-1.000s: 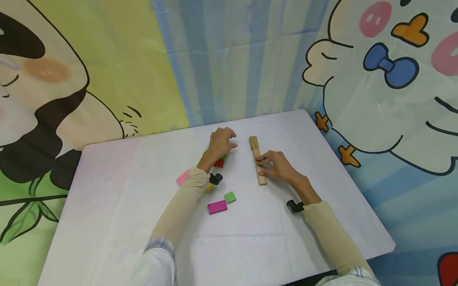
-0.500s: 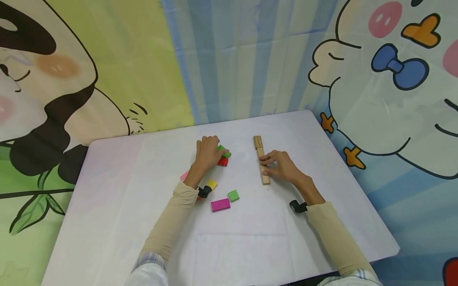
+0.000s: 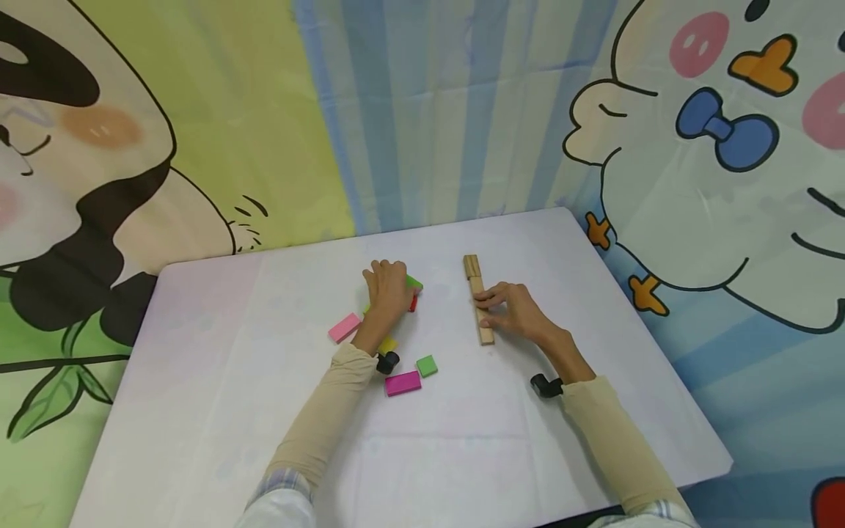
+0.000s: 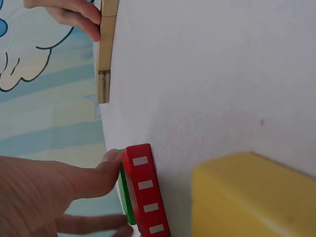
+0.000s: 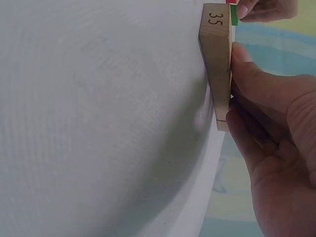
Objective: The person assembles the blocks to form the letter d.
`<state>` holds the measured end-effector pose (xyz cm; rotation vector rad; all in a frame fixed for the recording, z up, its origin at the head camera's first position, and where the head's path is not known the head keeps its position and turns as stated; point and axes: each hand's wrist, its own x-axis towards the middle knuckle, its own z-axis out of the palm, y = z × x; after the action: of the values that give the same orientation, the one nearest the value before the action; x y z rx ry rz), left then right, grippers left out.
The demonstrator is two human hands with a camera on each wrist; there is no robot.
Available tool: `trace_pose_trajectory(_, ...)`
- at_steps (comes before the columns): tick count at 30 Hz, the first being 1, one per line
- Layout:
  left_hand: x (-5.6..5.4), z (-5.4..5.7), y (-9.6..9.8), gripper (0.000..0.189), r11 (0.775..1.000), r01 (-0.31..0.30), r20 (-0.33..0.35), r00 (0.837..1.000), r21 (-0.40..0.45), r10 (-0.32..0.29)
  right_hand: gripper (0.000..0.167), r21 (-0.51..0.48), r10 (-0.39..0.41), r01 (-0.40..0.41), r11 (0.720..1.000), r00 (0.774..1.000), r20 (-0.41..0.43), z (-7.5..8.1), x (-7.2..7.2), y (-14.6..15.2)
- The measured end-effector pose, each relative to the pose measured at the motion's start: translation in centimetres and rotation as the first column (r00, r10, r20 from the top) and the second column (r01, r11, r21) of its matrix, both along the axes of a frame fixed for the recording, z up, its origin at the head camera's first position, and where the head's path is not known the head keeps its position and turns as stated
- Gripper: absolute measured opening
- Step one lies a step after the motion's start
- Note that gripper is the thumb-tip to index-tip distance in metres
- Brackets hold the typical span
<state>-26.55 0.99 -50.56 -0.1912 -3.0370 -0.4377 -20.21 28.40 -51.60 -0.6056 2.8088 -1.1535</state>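
Observation:
In the head view my left hand (image 3: 389, 288) is over a small pile of coloured blocks, its thumb and fingers at opposite ends of a green block (image 4: 127, 197). Against that block stands a red block (image 4: 145, 190) with white squares. My right hand (image 3: 516, 309) holds a wooden block (image 5: 217, 61) marked 35, thumb and fingertips spaced along its length. That block belongs to a straight row of wooden pieces; a shorter wooden piece (image 3: 472, 266) forms the far end. Part of the pile is hidden behind my left hand.
Around the pile lie a pink block (image 3: 345, 328), a yellow block (image 4: 252, 195), a magenta block (image 3: 403, 383) and a small green block (image 3: 426, 366). All are on a white table (image 3: 218, 411). A cartoon-printed cloth (image 3: 422, 110) hangs behind it.
My left hand has come down from above the pile, shifted left, then moved slightly back right onto the green block. My right hand stays at the wooden row.

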Motion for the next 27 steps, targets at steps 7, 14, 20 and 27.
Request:
trace_pose_trajectory(7, -0.9, -0.1, 1.0, 0.041, 0.999, -0.005, 0.021, 1.000, 0.032, 0.004, 0.040, 0.004, -0.014, 0.014, 1.000, 1.000, 0.009, 0.1, 0.2, 0.4)
trace_pose_trajectory(14, -4.3, -0.4, 2.3, 0.039, 0.980, 0.145, 0.026, 0.988, 0.137, -0.150, 0.042, -0.013, -0.003, 0.003, 1.000, 1.000, 0.015, -0.2, -0.1, 0.1)
trace_pose_trajectory(20, -7.0, -1.2, 3.7, 0.053, 0.948, 0.177, -0.010, 0.983, 0.263, -0.181, 0.043, -0.016, -0.002, 0.002, 1.000, 1.000, 0.026, -0.4, -0.2, 0.1)
trace_pose_trajectory(27, -8.1, -1.3, 5.4, 0.035, 0.953, 0.195, 0.013, 0.979, 0.233, -0.204, 0.044, -0.014, -0.013, 0.013, 1.000, 0.999, 0.036, -0.2, -0.2, 0.4)
